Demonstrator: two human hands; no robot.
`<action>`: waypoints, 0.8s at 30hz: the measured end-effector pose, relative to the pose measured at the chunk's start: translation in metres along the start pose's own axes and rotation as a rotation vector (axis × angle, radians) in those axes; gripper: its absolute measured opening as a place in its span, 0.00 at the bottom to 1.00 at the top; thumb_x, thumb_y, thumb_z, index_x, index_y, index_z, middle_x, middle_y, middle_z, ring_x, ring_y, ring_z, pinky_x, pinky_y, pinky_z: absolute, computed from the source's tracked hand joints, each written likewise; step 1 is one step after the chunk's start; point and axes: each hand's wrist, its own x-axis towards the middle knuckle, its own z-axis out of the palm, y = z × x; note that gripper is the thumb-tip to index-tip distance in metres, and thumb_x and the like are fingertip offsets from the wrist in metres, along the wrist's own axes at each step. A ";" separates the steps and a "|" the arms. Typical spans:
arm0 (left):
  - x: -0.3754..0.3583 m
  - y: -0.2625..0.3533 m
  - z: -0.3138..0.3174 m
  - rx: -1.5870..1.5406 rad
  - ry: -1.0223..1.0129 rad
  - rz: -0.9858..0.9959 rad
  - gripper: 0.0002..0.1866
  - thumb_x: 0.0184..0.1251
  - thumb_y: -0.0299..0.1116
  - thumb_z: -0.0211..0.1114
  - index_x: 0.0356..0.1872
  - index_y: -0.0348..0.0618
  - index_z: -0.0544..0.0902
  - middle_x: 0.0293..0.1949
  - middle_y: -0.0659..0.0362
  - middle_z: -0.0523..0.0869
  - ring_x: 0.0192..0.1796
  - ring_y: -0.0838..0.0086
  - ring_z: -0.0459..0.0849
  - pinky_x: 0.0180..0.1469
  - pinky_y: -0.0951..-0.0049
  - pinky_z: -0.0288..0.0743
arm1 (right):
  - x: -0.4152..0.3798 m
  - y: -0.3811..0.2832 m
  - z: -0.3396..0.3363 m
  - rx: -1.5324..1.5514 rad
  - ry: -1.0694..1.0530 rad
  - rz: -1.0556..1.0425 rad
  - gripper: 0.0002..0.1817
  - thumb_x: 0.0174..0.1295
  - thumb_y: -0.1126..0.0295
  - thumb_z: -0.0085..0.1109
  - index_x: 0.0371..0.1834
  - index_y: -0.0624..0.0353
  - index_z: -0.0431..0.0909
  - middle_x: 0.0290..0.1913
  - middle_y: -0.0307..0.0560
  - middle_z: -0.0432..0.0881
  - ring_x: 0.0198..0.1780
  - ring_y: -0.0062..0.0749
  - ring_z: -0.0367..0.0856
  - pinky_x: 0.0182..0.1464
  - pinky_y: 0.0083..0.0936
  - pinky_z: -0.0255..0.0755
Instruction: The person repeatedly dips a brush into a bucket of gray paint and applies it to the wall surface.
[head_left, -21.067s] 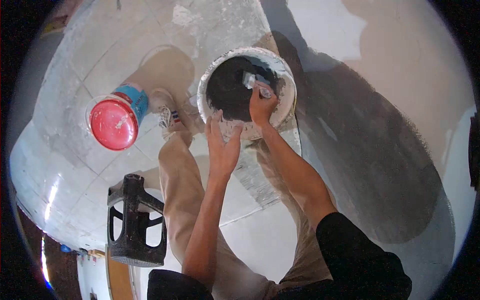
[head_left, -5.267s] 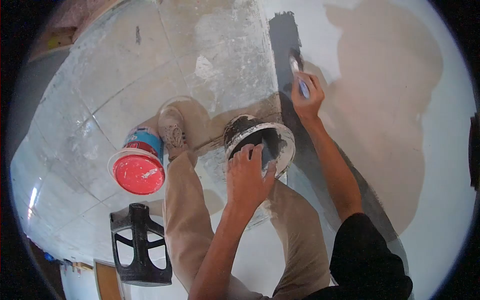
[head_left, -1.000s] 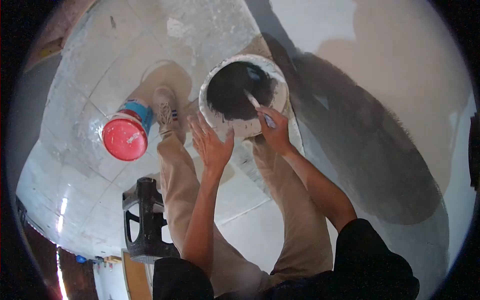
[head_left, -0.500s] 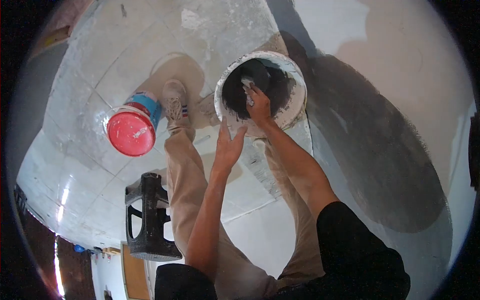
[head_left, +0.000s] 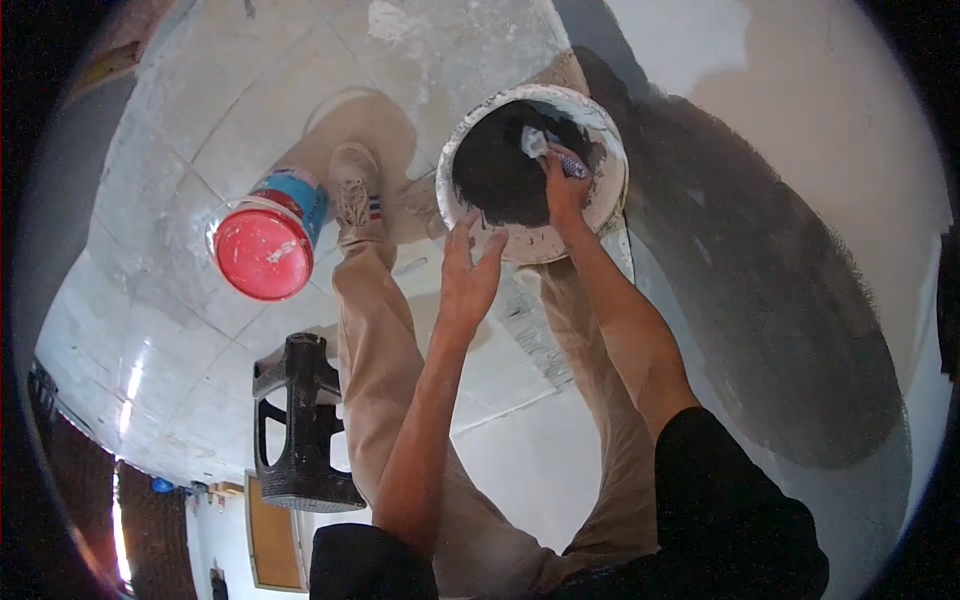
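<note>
A round white bucket (head_left: pixel 610 228) with a smeared rim holds dark grey material (head_left: pixel 500 170). Inside its right part, my right hand (head_left: pixel 566 190) is closed round the patterned handle of a tool (head_left: pixel 572 165). A whitish part of that tool shows beyond my fingers; the rest of its working end is hard to make out against the dark material. My left hand (head_left: pixel 470 278) is at the bucket's near left rim, fingers apart, holding nothing. Whether its fingertips touch the rim I cannot tell.
A paint bucket (head_left: pixel 262 250) with a red lid lies tilted on the tiled floor (head_left: pixel 190 290), left of my shoe (head_left: pixel 355 190). Nearer stands a black plastic stool (head_left: pixel 300 430). On the right, a pale wall (head_left: pixel 830 120) bears a large dark grey patch (head_left: pixel 760 300).
My right hand has moved right inside the bucket with the tool, which is now turned differently. My left hand has shifted slightly right and down. The view has shifted a little.
</note>
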 end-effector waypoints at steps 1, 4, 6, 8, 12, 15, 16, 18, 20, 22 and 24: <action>0.000 -0.002 0.002 -0.019 0.001 0.029 0.30 0.70 0.41 0.66 0.68 0.36 0.71 0.66 0.42 0.75 0.65 0.50 0.76 0.67 0.57 0.69 | -0.004 -0.012 0.000 -0.069 -0.012 -0.078 0.08 0.67 0.72 0.65 0.45 0.61 0.87 0.40 0.44 0.88 0.42 0.27 0.86 0.45 0.27 0.79; -0.001 -0.001 0.003 -0.018 -0.023 -0.008 0.29 0.69 0.41 0.66 0.67 0.37 0.73 0.65 0.42 0.75 0.65 0.50 0.76 0.67 0.58 0.69 | -0.025 -0.030 -0.005 -0.428 -0.081 -0.286 0.09 0.65 0.76 0.63 0.46 0.60 0.87 0.44 0.52 0.89 0.48 0.39 0.88 0.50 0.33 0.79; -0.003 0.002 0.001 0.037 -0.069 -0.012 0.28 0.73 0.43 0.62 0.69 0.41 0.72 0.68 0.44 0.72 0.68 0.53 0.74 0.69 0.60 0.67 | -0.033 -0.040 -0.002 -0.564 -0.163 -0.541 0.13 0.62 0.78 0.62 0.49 0.60 0.86 0.48 0.59 0.88 0.54 0.50 0.87 0.56 0.37 0.79; -0.003 0.006 -0.002 0.074 -0.088 0.002 0.27 0.75 0.44 0.60 0.70 0.43 0.72 0.70 0.45 0.71 0.69 0.54 0.74 0.69 0.61 0.67 | -0.033 -0.028 0.000 -0.674 -0.245 -0.599 0.14 0.61 0.78 0.62 0.51 0.60 0.85 0.50 0.59 0.87 0.54 0.51 0.86 0.57 0.37 0.79; -0.002 0.005 -0.002 0.067 -0.100 0.043 0.26 0.75 0.44 0.60 0.68 0.44 0.74 0.69 0.45 0.73 0.69 0.55 0.74 0.69 0.60 0.67 | -0.034 -0.025 0.001 -0.716 -0.397 -0.598 0.16 0.62 0.77 0.62 0.54 0.62 0.83 0.56 0.60 0.85 0.56 0.48 0.86 0.57 0.40 0.79; -0.004 0.003 -0.002 0.047 -0.101 0.044 0.26 0.74 0.44 0.60 0.68 0.44 0.74 0.68 0.45 0.73 0.69 0.55 0.74 0.69 0.60 0.67 | -0.036 -0.044 -0.009 -0.489 -0.258 -0.414 0.14 0.66 0.76 0.60 0.54 0.64 0.83 0.54 0.57 0.85 0.56 0.45 0.85 0.58 0.39 0.80; -0.005 0.005 0.000 0.042 -0.102 0.046 0.26 0.74 0.44 0.60 0.68 0.44 0.74 0.68 0.45 0.73 0.69 0.55 0.74 0.69 0.60 0.67 | -0.034 -0.052 -0.016 -0.279 -0.230 -0.237 0.14 0.68 0.76 0.58 0.55 0.65 0.81 0.55 0.57 0.85 0.56 0.44 0.85 0.60 0.38 0.80; -0.010 0.013 0.005 0.015 -0.054 0.051 0.25 0.71 0.41 0.64 0.64 0.39 0.76 0.64 0.44 0.77 0.65 0.54 0.76 0.67 0.59 0.69 | -0.029 -0.073 -0.034 0.144 -0.175 0.115 0.15 0.71 0.75 0.56 0.59 0.67 0.78 0.55 0.56 0.83 0.57 0.43 0.83 0.63 0.36 0.79; -0.010 0.020 0.005 0.033 -0.051 0.056 0.25 0.71 0.42 0.64 0.63 0.39 0.77 0.64 0.44 0.76 0.65 0.54 0.76 0.67 0.59 0.69 | -0.036 -0.102 -0.052 0.316 -0.175 0.262 0.17 0.73 0.75 0.55 0.62 0.69 0.74 0.57 0.56 0.81 0.59 0.42 0.82 0.66 0.33 0.78; -0.009 0.022 0.003 0.099 -0.097 0.057 0.27 0.74 0.46 0.61 0.68 0.43 0.74 0.68 0.45 0.73 0.69 0.55 0.74 0.69 0.60 0.67 | -0.034 -0.115 -0.072 0.436 -0.171 0.367 0.19 0.74 0.74 0.54 0.64 0.71 0.70 0.59 0.56 0.79 0.61 0.41 0.80 0.68 0.31 0.77; -0.009 0.023 0.004 0.094 -0.092 0.071 0.27 0.74 0.46 0.61 0.67 0.43 0.75 0.68 0.45 0.72 0.69 0.55 0.74 0.69 0.59 0.67 | -0.031 -0.114 -0.087 0.508 -0.150 0.429 0.21 0.74 0.73 0.54 0.65 0.73 0.67 0.61 0.57 0.77 0.62 0.40 0.79 0.69 0.32 0.76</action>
